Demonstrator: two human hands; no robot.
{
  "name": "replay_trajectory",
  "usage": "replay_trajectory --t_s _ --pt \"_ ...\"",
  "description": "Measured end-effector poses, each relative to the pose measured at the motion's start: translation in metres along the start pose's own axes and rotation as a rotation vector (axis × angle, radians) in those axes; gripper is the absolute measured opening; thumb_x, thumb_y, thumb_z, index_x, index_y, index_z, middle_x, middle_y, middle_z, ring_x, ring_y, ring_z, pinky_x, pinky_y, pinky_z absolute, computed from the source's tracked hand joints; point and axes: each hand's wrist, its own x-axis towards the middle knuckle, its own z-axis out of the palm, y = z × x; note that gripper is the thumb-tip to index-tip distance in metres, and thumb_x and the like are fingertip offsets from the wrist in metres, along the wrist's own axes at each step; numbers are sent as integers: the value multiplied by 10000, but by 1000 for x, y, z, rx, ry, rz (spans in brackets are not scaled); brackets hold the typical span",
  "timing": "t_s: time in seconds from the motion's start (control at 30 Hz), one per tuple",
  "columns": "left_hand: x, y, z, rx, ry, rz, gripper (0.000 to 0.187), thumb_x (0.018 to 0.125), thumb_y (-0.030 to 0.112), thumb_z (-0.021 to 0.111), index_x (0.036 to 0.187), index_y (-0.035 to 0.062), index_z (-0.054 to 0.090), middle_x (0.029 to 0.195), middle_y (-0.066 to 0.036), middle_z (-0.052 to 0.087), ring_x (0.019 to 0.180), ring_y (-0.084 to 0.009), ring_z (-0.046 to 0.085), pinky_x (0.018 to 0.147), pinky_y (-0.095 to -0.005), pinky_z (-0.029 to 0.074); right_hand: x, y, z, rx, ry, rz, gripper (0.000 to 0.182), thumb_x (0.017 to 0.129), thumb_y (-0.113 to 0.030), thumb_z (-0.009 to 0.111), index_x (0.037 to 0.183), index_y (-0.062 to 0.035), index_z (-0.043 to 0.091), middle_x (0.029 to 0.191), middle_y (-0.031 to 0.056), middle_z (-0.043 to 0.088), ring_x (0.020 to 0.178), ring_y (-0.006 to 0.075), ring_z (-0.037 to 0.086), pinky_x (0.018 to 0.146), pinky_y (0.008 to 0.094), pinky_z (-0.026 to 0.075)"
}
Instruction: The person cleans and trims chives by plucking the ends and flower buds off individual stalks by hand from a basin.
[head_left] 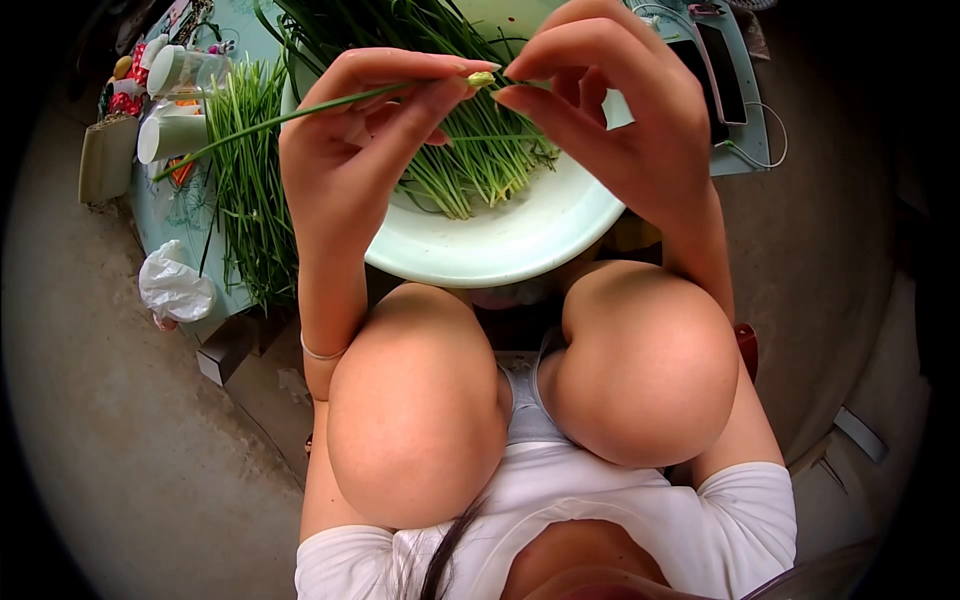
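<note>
1. The chive stalk (300, 112) lies nearly level, its long axis running from lower left to upper right; the pale bud end (482, 78) points right, and the cut end trails off left above the table.
2. The left hand (365, 140) pinches the stalk between thumb and forefinger just behind the bud, fingers clamped on it.
3. The right hand (610, 110) meets it from the other side, thumb and forefinger tips closing at the bud; whether they actually grip it cannot be told.
4. Both hands hover above a pale green basin (520, 235), which holds a heap of chives (470, 150) and rests at the edge of a low table (165, 215) just beyond the person's bare knees.
5. A second bundle of chives (250, 190) lies on the table left of the basin, with white cups (170, 135) and a crumpled white bag (175, 285) nearby.
6. A phone (722, 70) with a cable sits on the table's right end.
7. The floor is bare grey concrete.
8. The stalk is thin, smooth and bright green, with a yellowish closed bud.
</note>
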Motion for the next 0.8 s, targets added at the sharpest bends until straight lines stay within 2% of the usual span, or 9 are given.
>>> replay_trajectory --t_s 0.07,0.43,0.73,0.8 --pt "-1 1 1 34 3 26 119 855 3 622 973 -12 615 938 -105 685 864 -125 654 629 -197 511 1 3 4 -23 4 -65 181 725 48 705 846 -24 593 797 63 545 564 110 531 468 218 412" --pt "0 2 3 278 -10 187 145 815 -28 647 957 5 643 913 -76 689 826 -122 652 653 -219 504 6 -1 5 -118 4 -131 165 716 53 689 831 -15 593 761 89 532 596 197 561 509 277 447" --pt "-2 4 5 389 10 136 131 807 16 668 932 55 666 885 -24 699 787 -88 648 605 -202 463 5 4 5 -187 -15 -190 145 723 32 679 811 -24 577 745 89 537 610 242 579 525 306 462" --pt "-1 4 5 392 6 138 131 807 16 669 932 54 666 886 -26 700 787 -88 648 607 -203 465 1 9 6 -184 -44 -131 147 728 25 677 816 -27 572 746 88 538 609 245 582 525 310 467"
